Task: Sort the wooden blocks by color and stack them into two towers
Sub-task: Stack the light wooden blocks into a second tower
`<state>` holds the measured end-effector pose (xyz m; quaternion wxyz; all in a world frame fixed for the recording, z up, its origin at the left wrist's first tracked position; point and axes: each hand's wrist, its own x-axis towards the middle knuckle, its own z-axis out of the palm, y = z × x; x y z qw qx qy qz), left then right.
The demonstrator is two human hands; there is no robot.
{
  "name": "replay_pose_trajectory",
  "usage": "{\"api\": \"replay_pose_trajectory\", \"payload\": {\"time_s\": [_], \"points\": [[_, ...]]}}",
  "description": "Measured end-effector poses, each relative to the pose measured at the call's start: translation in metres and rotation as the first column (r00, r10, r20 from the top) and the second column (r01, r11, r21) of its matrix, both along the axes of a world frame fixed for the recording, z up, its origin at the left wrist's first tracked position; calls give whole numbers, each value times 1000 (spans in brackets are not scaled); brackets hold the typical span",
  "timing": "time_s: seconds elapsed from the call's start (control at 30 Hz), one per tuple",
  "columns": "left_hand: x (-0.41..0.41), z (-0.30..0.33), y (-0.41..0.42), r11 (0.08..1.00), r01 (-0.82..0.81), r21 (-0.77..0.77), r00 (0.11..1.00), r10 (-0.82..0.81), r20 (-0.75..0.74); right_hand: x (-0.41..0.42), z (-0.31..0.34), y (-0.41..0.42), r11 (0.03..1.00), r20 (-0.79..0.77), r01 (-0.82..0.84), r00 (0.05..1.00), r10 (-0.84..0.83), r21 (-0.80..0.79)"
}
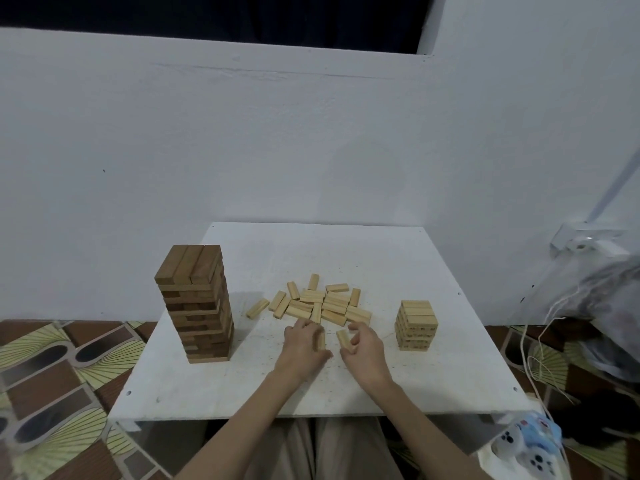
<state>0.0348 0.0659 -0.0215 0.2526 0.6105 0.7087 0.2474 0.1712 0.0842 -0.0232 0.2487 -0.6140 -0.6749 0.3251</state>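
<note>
left hand (302, 344) grips pale block (321, 341), apparently upright | right hand (363, 344) pinches second block (345, 339), axis pointing away

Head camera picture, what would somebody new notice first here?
Probably the tall dark brown tower on the white table's left, far higher than the short pale tower on the right. Between them lies a heap of loose pale blocks, and just below it the left hand and right hand each hold one pale block.

Dim cool light, soft focus, warped edges
</note>
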Motion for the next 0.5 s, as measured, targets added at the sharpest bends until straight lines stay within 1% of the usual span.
{"api": "replay_pose_trajectory", "payload": {"time_s": [0.07,0.13,0.23,0.33,0.5], "points": [[-3,1,0,999,9,-34,999,-8,47,-2,0,1,998,-64,-1,998,-3,-61],[-8,2,0,997,31,-72,996,-25,81,0,3,1,995,-99,-39,995,29,-95],[-18,2,1,991,76,-111,993,-65,96,6,11,3,977,-100,-166,983,153,-136],[-24,3,3,984,111,-141,987,-92,134,11,20,7,930,-121,-292,955,271,-224],[-26,5,6,976,150,-160,979,-124,161,13,22,15,906,-87,-349,937,338,-241]]}}
